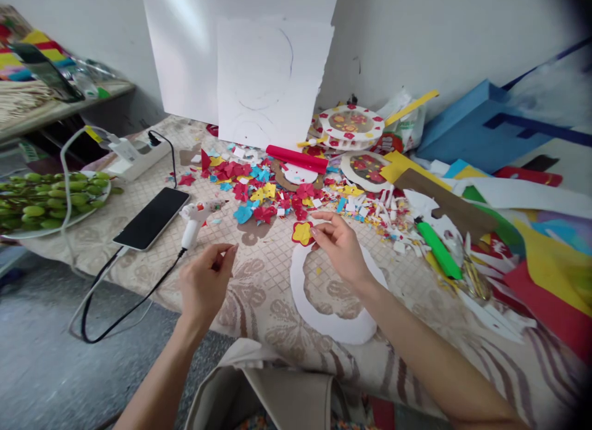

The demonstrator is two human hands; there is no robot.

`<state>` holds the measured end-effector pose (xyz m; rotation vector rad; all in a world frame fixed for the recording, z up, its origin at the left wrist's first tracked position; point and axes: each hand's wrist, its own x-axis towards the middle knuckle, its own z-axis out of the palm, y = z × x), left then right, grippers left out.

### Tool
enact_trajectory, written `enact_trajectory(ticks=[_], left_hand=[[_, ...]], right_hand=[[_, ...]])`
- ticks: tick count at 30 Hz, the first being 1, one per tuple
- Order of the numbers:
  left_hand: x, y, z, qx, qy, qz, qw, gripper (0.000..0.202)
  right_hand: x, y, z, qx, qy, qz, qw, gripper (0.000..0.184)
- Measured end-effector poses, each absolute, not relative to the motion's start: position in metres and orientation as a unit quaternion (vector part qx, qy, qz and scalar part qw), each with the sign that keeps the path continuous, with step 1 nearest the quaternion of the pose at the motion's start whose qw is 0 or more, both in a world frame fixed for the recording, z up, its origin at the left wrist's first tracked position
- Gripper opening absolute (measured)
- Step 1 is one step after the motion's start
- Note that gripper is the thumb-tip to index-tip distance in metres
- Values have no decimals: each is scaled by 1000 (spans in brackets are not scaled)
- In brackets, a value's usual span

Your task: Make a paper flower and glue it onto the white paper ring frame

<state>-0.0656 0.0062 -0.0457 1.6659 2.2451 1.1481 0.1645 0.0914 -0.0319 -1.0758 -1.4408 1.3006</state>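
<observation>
My right hand point(342, 248) pinches the edge of a paper flower point(303, 233), yellow on a red backing, between thumb and forefinger. The flower is over the upper left rim of a white paper ring point(308, 310); whether it touches the ring I cannot tell. That ring lies flat on the patterned tablecloth, partly hidden under my right hand and forearm. To the left, my left hand point(206, 279) hovers over the cloth with thumb and fingers pressed together; what is in them, if anything, is too small to see. Close by rests a white hot glue gun point(192, 223) on its cable.
Cut paper flowers point(266, 192) and scraps spread behind the ring, with a red paper roll point(296, 159). A phone point(152, 218), a power strip point(141, 158) and a plate of grapes point(50, 198) are left. Scissors point(475, 272) and a green cutter point(439, 250) lie right.
</observation>
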Motion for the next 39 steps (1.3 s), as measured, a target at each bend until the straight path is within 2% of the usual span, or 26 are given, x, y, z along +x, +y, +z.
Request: enact_trajectory(ticks=[5,8,13,22,24,27,30,33,39], left_hand=[[-58,15,-41,561,684,455,101,27],[-48,27,-37,572,646,464,201,18],[-27,49,-34,547,587,456,385,28],[-21,62,-35,532,513,476,477,29],[-29,61,-37,544,510,470,471,28],[-44,58,-42,537,558,471,422,29],[-59,48,-44,545,639,435,326,37],[-72,34,-46,591,683,360,234,42],[-93,12,-56,649,681,311,136,22]], right_hand=[[164,87,-30,-403,-562,588,420,35],[161,80,-27,-367,-536,669,360,44],[156,71,-25,-320,-527,728,300,49],[154,65,-26,-292,-494,773,269,58],[157,69,-24,-296,-502,766,271,54],[164,79,-19,-340,-533,707,317,47],[171,87,-16,-399,-574,613,368,35],[177,91,-16,-425,-625,536,377,25],[198,107,-14,-461,-691,390,398,20]])
